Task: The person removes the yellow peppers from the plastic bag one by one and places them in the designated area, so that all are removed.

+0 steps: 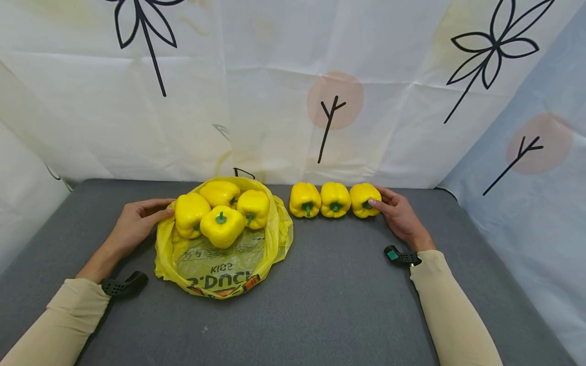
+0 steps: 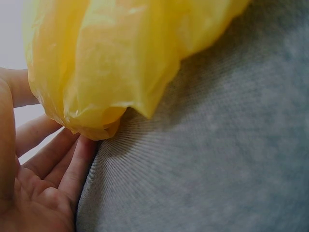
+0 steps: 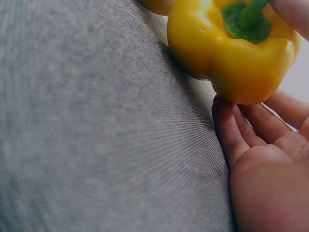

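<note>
A yellow plastic bag (image 1: pixel 279 239) lies with its mouth spread wide, and several yellow bell peppers (image 1: pixel 223 227) sit toward its far side. My left hand (image 1: pixel 139 223) holds the bag's left rim, thumb over the edge beside a pepper and fingers outside against the plastic (image 2: pixel 106 63). Right of the bag, three yellow bell peppers stand in a row: a left one (image 1: pixel 304 200), a middle one (image 1: pixel 335 200) and a right one (image 1: pixel 363 198). My right hand (image 1: pixel 403 216) grips the right pepper (image 3: pixel 241 63), its thumb near the green stem and its fingers around the far side.
Everything rests on a grey cloth-covered table (image 1: pixel 329 305). A white printed curtain (image 1: pixel 274 101) hangs right behind the peppers, and a bluish sheet (image 1: pixel 540 203) hangs along the right. Dark bands (image 1: pixel 125 284) are on both wrists.
</note>
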Motion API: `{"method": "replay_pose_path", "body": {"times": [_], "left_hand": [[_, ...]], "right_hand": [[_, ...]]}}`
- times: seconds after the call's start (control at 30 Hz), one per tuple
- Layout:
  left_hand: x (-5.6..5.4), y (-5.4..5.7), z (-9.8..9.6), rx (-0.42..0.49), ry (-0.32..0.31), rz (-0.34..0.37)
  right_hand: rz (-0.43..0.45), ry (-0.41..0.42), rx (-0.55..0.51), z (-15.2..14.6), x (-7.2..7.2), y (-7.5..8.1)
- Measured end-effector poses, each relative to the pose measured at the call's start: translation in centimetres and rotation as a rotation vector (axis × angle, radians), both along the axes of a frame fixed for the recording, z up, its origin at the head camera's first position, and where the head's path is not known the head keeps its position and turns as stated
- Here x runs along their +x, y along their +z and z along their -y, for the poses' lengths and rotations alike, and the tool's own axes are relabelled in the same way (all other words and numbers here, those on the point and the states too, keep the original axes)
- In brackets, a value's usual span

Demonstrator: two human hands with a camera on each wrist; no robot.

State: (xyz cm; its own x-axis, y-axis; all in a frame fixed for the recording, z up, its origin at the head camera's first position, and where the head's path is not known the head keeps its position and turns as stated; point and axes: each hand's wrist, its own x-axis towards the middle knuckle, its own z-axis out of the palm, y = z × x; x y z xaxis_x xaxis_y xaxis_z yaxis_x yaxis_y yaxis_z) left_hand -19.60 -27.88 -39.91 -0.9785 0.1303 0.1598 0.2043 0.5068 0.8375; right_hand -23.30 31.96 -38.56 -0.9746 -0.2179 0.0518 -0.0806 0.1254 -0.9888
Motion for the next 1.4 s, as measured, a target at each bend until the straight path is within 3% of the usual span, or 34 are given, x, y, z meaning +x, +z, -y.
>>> {"method": "replay_pose_path", "body": {"times": [0.83, 1.4], "left_hand": [[-0.01, -0.11, 0.11, 0.024, -0.018, -0.017], [0.02, -0.16, -0.03, 0.032, -0.013, -0.013]], "right_hand": [[-0.021, 0.020, -0.034, -0.20, -0.08, -0.34], [0.005, 0.028, 0.064, -0.17, -0.09, -0.31]]}}
